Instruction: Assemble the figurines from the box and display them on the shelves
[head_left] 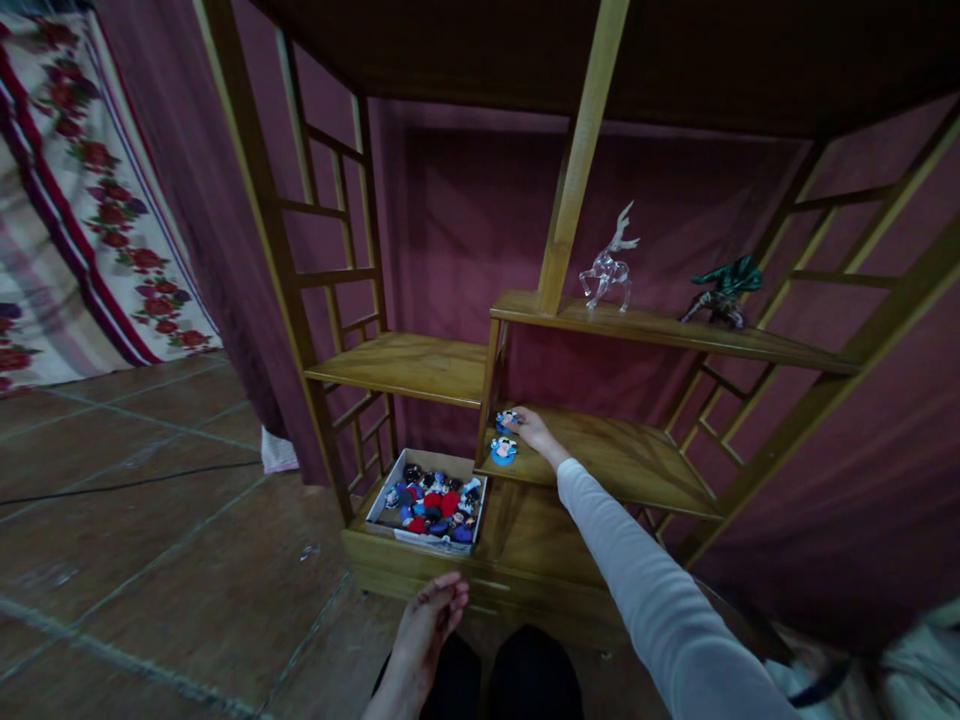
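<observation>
On the lower right shelf, my right hand has its fingers closed on a small blue-and-white figurine, which stands near the shelf's left end. A second blue-and-white figurine with a round blue base stands just in front of it, apart from my hand. My left hand hovers above my knees, in front of the drawers, its fingers loosely bent and nothing visible in them. Beyond it, a shallow cardboard box holds several small figurines in red, blue, black and purple, lying jumbled.
The wooden display cabinet has stepped shelves and lattice sides. On its upper right shelf stand a clear deer figurine and a dark figure with a green cape. A cable crosses the tiled floor at left, near a curtain.
</observation>
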